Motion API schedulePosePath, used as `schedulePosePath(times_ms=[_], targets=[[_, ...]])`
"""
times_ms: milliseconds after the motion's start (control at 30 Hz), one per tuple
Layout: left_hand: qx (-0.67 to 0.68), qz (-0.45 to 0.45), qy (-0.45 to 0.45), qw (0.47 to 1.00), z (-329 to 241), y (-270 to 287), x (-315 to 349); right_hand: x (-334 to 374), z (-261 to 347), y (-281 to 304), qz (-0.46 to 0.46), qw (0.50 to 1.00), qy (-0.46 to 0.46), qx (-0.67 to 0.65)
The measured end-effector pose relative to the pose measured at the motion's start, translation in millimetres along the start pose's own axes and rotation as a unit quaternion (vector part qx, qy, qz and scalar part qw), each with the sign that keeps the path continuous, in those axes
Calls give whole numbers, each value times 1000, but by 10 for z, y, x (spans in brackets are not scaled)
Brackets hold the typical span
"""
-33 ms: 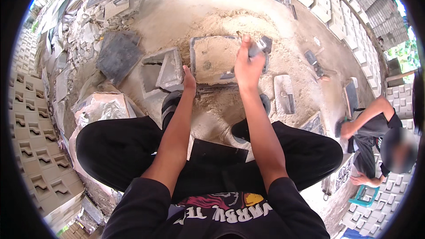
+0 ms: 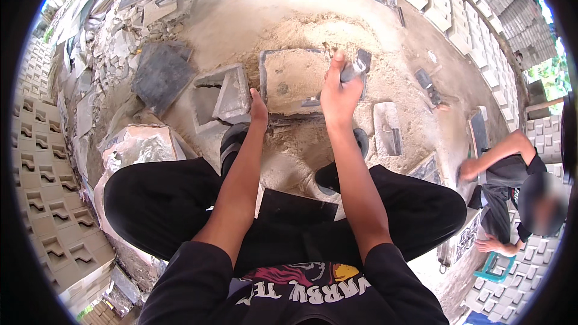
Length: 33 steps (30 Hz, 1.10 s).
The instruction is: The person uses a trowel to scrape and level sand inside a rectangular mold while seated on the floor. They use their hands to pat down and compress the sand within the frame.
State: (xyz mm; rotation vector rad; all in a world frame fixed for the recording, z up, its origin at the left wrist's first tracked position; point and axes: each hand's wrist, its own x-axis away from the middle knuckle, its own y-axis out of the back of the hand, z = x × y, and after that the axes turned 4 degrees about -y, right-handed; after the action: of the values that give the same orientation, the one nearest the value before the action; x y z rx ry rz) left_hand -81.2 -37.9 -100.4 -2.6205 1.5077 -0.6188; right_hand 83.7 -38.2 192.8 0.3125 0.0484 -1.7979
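Note:
A dark-rimmed rectangular mould (image 2: 295,52), filled with sandy mix, lies on the ground between my feet. My right hand (image 2: 341,99) is closed around a short grey tool (image 2: 354,72) over the mould's right side; motion blurs the tool, so its kind is unclear. Beside the mould's left edge is my left hand (image 2: 259,108), seen edge-on. One finger stretches outward and the others are mostly hidden; I cannot tell whether it touches the rim. A grey concrete block (image 2: 232,93) with a hollow sits just left of that hand.
Loose sand (image 2: 325,27) is heaped beyond the mould. A dark slab (image 2: 159,75) lies at left, near rubble. A pale float with a dark handle (image 2: 386,129) lies at right. Another person (image 2: 506,162) works at far right. Stacked patterned blocks (image 2: 48,204) line the left side.
My right hand and the grey tool have shifted slightly right. The left hand stays in place. At far right, the other person's hand has moved a little.

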Motion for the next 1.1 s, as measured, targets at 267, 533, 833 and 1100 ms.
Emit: schedulePosePath(times_ms=[267, 533, 833, 1100], targets=[[-345, -32, -234, 909, -243, -277, 368, -199, -38, 195, -4, 999, -30, 14], [-612, 27, -326, 720, -552, -517, 616, -331, -478, 382, -77, 993, -24, -85], [-678, 41, -284, 676, -412, -1294, 869, -477, -320, 1003, -261, 935, -91, -222], [-668, 35, -317, 672, -431, -1438, 472, -598, -337, 1343, -274, 947, -45, -165]])
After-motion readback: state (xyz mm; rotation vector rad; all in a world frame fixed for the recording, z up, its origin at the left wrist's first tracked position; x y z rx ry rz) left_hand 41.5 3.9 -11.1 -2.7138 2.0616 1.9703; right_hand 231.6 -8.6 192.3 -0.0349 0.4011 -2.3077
